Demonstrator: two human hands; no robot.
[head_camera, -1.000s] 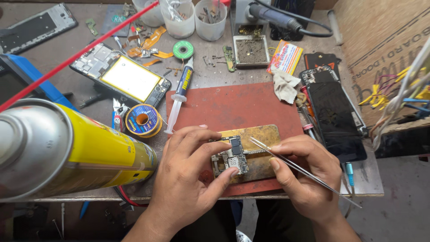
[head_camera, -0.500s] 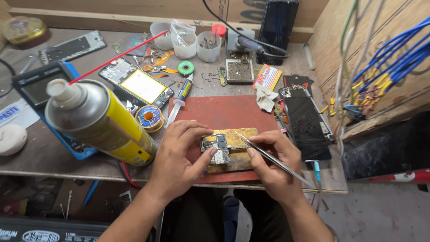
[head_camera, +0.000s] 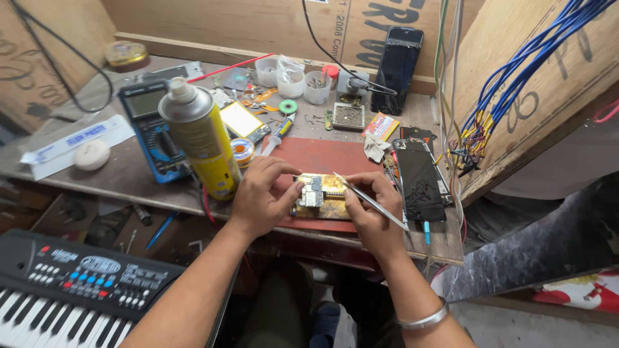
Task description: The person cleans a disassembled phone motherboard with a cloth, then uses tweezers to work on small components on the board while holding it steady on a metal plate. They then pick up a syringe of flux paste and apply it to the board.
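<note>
A small phone circuit board (head_camera: 312, 192) lies on a worn wooden block (head_camera: 332, 207) that rests on a red mat (head_camera: 319, 156). My left hand (head_camera: 261, 193) pinches the board's left side and holds it down. In my right hand (head_camera: 367, 216) are thin metal tweezers (head_camera: 371, 201), tips pointing at the block's top edge just right of the board.
A yellow spray can (head_camera: 203, 140) with a red straw stands left of my hands, beside a blue multimeter (head_camera: 155, 129). A solder spool (head_camera: 243, 151), a syringe (head_camera: 277, 134), plastic cups (head_camera: 291, 80), dismantled phones (head_camera: 419, 177) and blue wires (head_camera: 509, 90) surround the mat. An electronic keyboard (head_camera: 77, 283) sits below left.
The camera has pulled back and tilted, showing more of the bench and the keyboard. Both hands stay on the board and tweezers in about the same pose.
</note>
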